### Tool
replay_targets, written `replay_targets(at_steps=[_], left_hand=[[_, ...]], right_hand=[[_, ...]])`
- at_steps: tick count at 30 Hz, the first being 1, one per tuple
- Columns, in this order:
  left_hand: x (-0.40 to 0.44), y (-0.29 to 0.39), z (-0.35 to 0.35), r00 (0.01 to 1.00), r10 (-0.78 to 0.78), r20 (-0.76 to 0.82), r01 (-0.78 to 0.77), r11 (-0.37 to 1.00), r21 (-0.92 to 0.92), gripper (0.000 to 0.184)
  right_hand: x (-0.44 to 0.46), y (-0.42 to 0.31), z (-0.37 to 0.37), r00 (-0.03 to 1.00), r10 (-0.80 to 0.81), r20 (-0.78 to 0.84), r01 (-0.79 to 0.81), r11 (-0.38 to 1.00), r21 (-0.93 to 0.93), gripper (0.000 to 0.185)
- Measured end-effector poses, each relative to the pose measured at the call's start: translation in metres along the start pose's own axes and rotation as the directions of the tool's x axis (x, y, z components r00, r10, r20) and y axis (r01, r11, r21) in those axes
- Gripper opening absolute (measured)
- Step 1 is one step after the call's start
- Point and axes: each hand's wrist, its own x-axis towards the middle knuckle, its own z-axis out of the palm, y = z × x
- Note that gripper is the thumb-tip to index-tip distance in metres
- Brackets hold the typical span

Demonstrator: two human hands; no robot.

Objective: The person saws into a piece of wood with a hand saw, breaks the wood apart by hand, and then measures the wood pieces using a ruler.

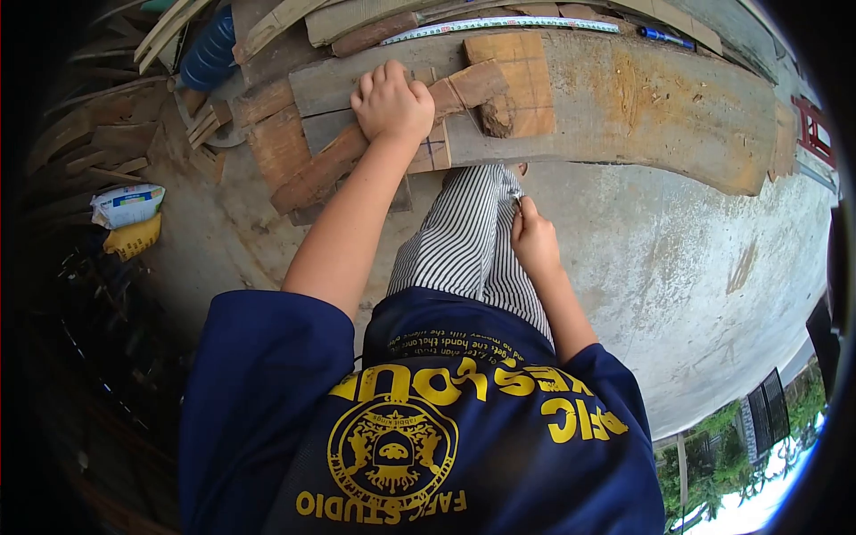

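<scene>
My left hand (394, 102) is closed over a brown, bent wooden piece (473, 86), pressing it on a thick board (642, 107). One end of the piece has a rough, dark cut face; its long part runs down to the left under my wrist. Beneath it lie flat wooden blocks (526, 71) with pencil lines. My right hand (535, 239) is closed low beside the striped trousers (459, 232), below the board's near edge. A small, thin dark thing shows at its fingertips, too small to name.
A tape measure (499, 25) and a blue marker (665, 37) lie along the board's far side. Wood offcuts (116, 147) and a blue plastic bottle (207, 49) are at the left. Bags (129, 207) sit on the concrete floor (678, 267).
</scene>
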Motion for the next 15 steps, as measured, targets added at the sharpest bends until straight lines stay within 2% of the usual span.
replay_targets(at_steps=[2,3,4,6,10,12,15], left_hand=[[-0.009,0.0,-0.001,0.999,0.016,0.032,-0.016,1.0,0.021,0.025],[-0.007,0.0,-0.001,0.999,0.011,0.035,-0.012,0.999,0.031,0.025],[-0.005,0.001,0.0,0.999,0.0,0.041,-0.002,0.999,0.045,0.025],[-0.008,0.0,-0.001,0.999,0.001,0.052,-0.002,0.999,0.035,0.025],[-0.006,0.003,-0.003,1.0,-0.006,0.029,0.006,1.0,0.006,0.025],[-0.001,0.002,-0.003,0.999,-0.007,0.035,0.006,1.0,0.019,0.025],[-0.001,0.003,-0.001,0.999,0.002,0.051,-0.004,1.0,0.031,0.025]], right_hand=[[0.017,-0.018,-0.004,1.0,-0.012,0.003,0.012,1.0,0.029,0.013],[0.042,-0.04,-0.007,0.998,0.019,0.054,-0.017,0.999,-0.033,0.013],[0.064,-0.053,-0.005,0.998,-0.059,0.0,0.059,0.998,-0.016,0.013],[0.071,-0.055,-0.009,0.999,-0.024,0.047,0.022,0.999,0.034,0.015],[0.012,-0.02,-0.019,1.0,-0.015,0.021,0.015,1.0,0.026,0.012],[-0.002,-0.013,-0.02,0.99,0.096,0.107,-0.1,0.995,0.031,0.019],[0.068,-0.047,-0.008,0.999,0.007,0.048,-0.007,1.0,0.003,0.018]])
